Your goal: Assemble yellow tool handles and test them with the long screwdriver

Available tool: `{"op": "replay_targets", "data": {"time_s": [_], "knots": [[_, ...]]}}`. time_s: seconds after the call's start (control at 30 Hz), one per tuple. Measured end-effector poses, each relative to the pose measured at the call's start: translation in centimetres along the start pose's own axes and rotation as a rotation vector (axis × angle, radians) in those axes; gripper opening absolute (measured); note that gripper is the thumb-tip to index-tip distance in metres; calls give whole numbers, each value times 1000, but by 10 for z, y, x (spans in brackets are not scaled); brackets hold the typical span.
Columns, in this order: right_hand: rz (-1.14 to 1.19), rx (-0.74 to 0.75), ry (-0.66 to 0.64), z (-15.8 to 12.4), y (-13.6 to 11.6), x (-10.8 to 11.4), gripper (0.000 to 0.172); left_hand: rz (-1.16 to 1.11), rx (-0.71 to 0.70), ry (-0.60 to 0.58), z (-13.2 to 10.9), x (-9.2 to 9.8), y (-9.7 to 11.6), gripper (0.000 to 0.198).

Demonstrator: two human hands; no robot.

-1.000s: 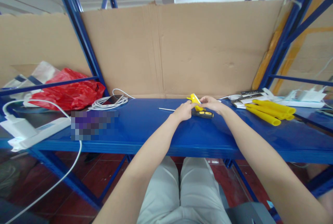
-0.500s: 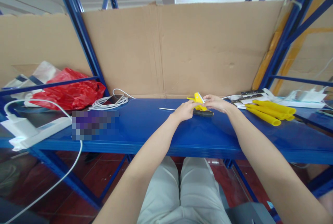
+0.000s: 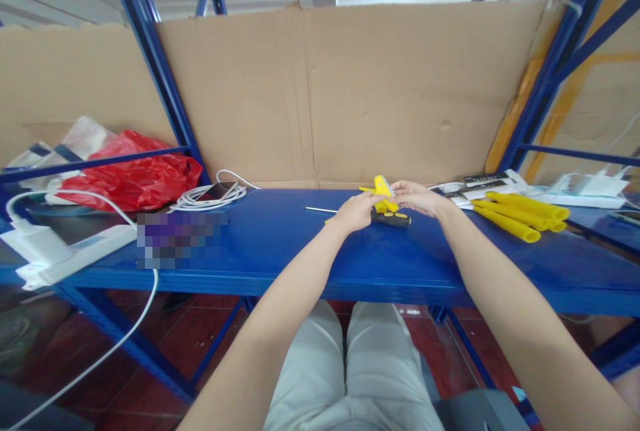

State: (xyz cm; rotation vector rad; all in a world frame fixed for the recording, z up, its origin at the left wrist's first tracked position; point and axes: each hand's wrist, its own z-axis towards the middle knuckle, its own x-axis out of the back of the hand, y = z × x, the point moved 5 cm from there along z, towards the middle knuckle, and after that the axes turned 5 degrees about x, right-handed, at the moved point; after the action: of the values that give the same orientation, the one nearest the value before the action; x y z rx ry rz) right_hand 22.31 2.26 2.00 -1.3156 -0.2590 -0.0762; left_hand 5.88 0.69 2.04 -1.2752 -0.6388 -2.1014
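Observation:
Both my hands are at a small yellow plastic part [image 3: 383, 187] with a pale strip along its right edge, just above the blue shelf. My left hand [image 3: 359, 212] is closed on the part's left and lower side, its fingers bent around it. From the right, my right hand [image 3: 416, 197] pinches the edge with the pale strip. Fingers cover much of the part, so its full shape is hidden. Below it lies a screwdriver with a black and yellow handle [image 3: 395, 219]. Its thin metal shaft [image 3: 320, 209] points left, partly hidden behind my left hand.
Several yellow tubes [image 3: 520, 217] lie at the right beside black and white packaging [image 3: 487, 184]. At the left are a coiled white cable [image 3: 207, 197], a red plastic bag [image 3: 135, 171] and a white power strip [image 3: 95, 254]. A cardboard panel [image 3: 375, 97] stands behind the blue shelf [image 3: 280, 237].
The yellow part has turned slightly, its pale strip now slanting more. Both hands keep their grip in nearly the same place. A small yellow bit now shows beside my left wrist.

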Motion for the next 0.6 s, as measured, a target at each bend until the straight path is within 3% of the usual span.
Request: {"op": "replay_targets", "data": {"time_s": [0.17,0.3,0.6], "knots": [[-35,103,125,7,-2,-6,40,28,66,23,-1,1,-2,63],[-136,232,141,13,-4,-9,30,15,81,35,-1,3,-1,64],[-49,95,224,9,-3,-12,21,-41,127,88,2,2,-6,64]]}}
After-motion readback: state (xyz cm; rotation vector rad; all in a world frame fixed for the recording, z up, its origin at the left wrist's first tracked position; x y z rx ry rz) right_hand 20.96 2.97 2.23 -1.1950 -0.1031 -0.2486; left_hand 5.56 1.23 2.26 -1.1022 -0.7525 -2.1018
